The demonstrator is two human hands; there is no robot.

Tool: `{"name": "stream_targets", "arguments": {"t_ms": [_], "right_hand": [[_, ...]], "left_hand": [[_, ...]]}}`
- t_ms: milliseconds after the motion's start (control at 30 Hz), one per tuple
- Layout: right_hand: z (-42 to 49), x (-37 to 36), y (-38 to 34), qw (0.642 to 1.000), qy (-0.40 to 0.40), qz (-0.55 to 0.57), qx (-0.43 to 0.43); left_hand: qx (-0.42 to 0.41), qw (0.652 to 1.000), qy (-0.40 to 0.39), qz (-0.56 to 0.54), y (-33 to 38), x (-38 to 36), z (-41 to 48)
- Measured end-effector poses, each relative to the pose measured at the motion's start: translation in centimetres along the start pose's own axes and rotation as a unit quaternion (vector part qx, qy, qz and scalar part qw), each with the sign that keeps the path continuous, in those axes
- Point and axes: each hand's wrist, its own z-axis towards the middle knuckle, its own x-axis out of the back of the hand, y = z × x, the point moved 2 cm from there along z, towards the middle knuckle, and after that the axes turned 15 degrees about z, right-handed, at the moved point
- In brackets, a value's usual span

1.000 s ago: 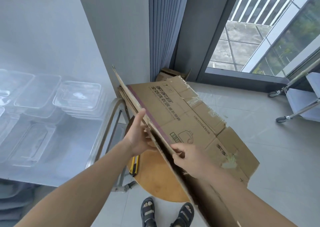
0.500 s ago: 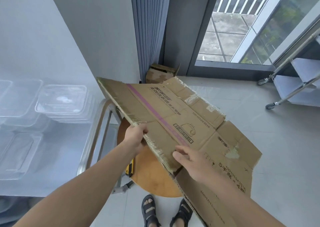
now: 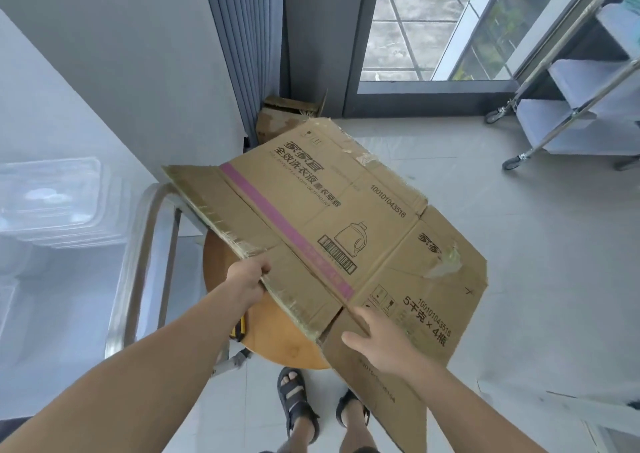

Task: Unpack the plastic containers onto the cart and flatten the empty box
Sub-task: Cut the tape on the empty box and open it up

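**STATUS: BOX COLLAPSED, HELD IN BOTH HANDS**

**1. Task item.** One cardboard box (image 3: 346, 231) is collapsed into a flat sheet. It is held in the air, tilted, above a round wooden stool (image 3: 277, 335) and just right of the cart. The printed face is up and shows a purple stripe, a barcode, a bottle outline and the number 100101043516. Tape residue runs along the left edge. The near flap is cut off behind the right forearm.

**2. Hands.**
- The left hand (image 3: 247, 281) grips the left edge of the sheet, with its fingers curled around it.
- The right hand (image 3: 374, 340) lies on the upper face of the near flap, with the thumb spread to the left. Its fingers reach the slot between two flaps. It cannot be determined whether they grip the edge or only press on it.

**3. Containers.** One stack of clear plastic containers (image 3: 52, 196) sits on the cart (image 3: 138, 238) at far left. The stack is blurred and cannot be counted. The paler shapes below it are too hazy to identify.

**4. Surroundings.**
- One yellow utility knife (image 3: 239, 331) lies on the stool, mostly hidden by the left forearm.
- One second carton (image 3: 280, 120) sits in the corner beside the grey curtain (image 3: 239, 54), partly covered by the sheet.
- One further trolley (image 3: 571, 106) stands at right, cut off by the frame.
- Two sandalled feet (image 3: 298, 404) stand on the tiled floor.
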Motion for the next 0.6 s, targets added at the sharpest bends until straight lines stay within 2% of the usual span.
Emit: {"name": "stream_targets", "arguments": {"t_ms": [133,233,400,467,600], "right_hand": [[1.3,0.7,0.7,1.000,0.012,-0.012,-0.007],[2.9,1.7,1.7,0.999,0.017,-0.022,-0.019],[6.1,3.4,3.4,0.996,0.026,-0.069,-0.059],[7.6,3.8,4.0,0.994,0.027,-0.086,-0.066],[9.8,3.3,4.8,0.991,0.004,-0.114,-0.070]], "left_hand": [[0.023,0.997,0.049,0.049,-2.1,0.0,6.5],[0.022,0.992,0.092,0.087,-0.7,-1.4,4.6],[0.029,0.980,0.165,0.108,-2.0,-1.9,8.6],[0.005,0.979,0.168,0.118,-2.8,-1.8,9.6],[0.051,0.981,0.156,0.104,-4.0,-1.6,9.0]]}}
